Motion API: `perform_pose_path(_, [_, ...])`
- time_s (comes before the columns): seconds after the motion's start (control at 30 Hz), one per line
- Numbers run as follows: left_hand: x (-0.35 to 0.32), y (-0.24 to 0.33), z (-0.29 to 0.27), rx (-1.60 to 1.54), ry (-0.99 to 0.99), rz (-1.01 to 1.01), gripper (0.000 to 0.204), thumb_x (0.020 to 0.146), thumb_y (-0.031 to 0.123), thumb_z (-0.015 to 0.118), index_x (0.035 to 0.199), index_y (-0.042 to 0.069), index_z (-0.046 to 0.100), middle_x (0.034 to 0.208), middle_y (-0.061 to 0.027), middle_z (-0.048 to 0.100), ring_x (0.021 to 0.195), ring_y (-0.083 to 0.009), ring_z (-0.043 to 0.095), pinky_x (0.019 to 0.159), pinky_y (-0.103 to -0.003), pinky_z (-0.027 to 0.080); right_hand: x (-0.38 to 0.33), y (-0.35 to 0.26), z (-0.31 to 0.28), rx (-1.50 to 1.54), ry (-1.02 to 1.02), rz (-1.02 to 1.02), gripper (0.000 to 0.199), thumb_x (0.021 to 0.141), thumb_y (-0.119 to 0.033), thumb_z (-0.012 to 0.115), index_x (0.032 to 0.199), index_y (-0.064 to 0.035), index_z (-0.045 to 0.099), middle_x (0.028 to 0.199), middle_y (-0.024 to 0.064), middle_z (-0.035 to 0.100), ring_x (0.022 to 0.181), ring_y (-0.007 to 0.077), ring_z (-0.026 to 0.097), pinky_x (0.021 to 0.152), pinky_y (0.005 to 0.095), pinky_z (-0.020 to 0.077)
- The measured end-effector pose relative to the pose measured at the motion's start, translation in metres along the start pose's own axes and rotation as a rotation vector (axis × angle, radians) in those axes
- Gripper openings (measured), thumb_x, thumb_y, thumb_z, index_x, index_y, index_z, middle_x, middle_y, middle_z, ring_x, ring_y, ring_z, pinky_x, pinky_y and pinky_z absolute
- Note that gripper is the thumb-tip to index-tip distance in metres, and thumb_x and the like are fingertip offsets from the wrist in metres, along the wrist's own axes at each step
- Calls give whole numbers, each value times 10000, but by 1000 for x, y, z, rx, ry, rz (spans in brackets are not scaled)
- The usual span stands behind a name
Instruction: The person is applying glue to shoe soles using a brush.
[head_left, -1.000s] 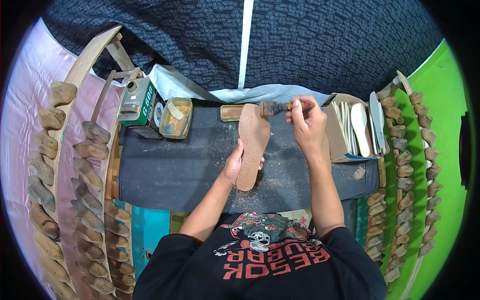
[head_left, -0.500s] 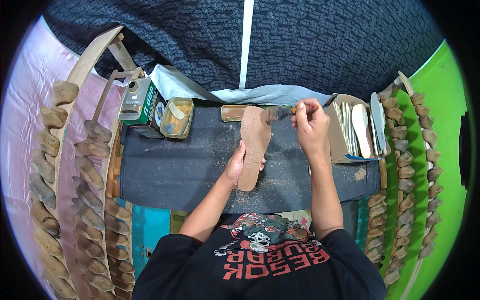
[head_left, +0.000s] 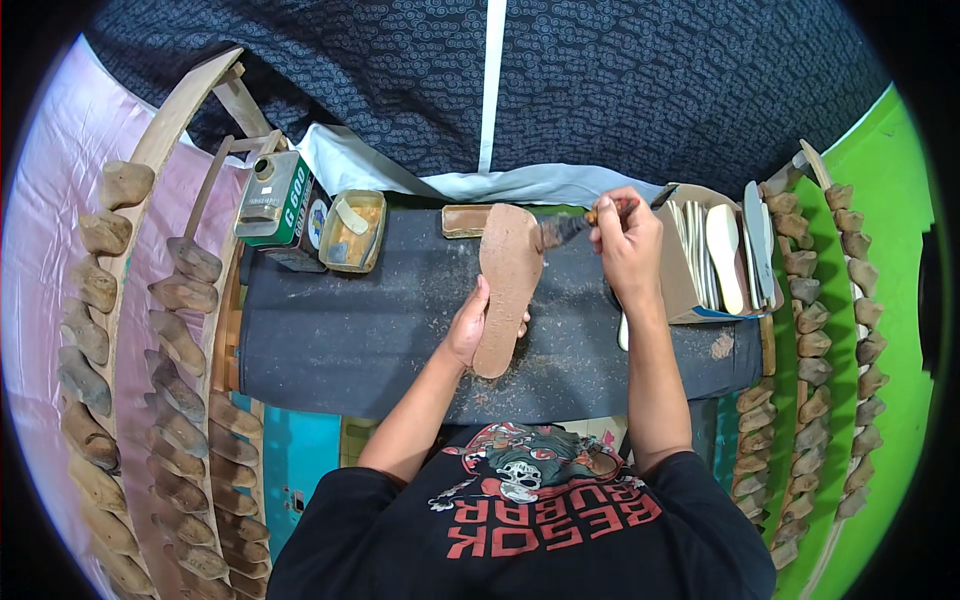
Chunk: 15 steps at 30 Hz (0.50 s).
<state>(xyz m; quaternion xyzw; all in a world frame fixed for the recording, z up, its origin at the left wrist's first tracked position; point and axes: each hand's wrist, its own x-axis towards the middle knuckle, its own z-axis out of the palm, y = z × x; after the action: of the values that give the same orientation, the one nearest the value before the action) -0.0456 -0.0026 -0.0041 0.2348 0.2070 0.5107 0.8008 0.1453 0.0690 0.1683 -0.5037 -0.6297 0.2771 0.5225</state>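
Observation:
My left hand (head_left: 470,324) holds a brown, rough-faced shoe insole (head_left: 506,290) by its narrower lower part. The thumb lies along the left edge, and fingertips show at the right edge. My right hand (head_left: 630,245) is closed on the handle of a brush (head_left: 562,231) with dark bristles. Its bristle end meets the insole's right edge near the wide upper part; whether it presses on the face or the side is hard to make out. Most of the brush handle is hidden by my fingers.
Brown crumbs litter the dark cloth-covered table (head_left: 340,340). A shallow box (head_left: 464,222) sits behind the insole, a metal can (head_left: 275,205) and a plastic tub (head_left: 355,232) at the left. At the right stands a cardboard box (head_left: 683,290) of pale soles. Racks of wooden shoe lasts (head_left: 180,340) flank both sides.
My right hand has tilted and shifted slightly, with the brush end a little lower along the insole's right edge. The left hand and insole have barely moved.

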Motion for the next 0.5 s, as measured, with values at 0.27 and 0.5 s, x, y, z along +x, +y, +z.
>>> perform_pose_path(0.27, [1, -4, -1, -93, -23, 25, 656, 1069, 590, 276, 1319, 55, 562, 1011, -138, 678, 858, -243, 666, 758, -389, 556, -9, 5, -4, -46, -158, -83, 151, 999, -122, 586, 900, -13, 621, 657, -5, 611, 559, 41, 541, 508, 241, 423])
perform_pose_path(0.5, [2, -6, 0, -42, -82, -10, 614, 1073, 572, 301, 1324, 65, 541, 1033, -133, 677, 872, -232, 679, 748, -375, 573, 3, 0, -10, 18, -98, -62, 182, 1041, -151, 564, 925, -26, 631, 671, -5, 592, 571, 43, 525, 503, 219, 409])
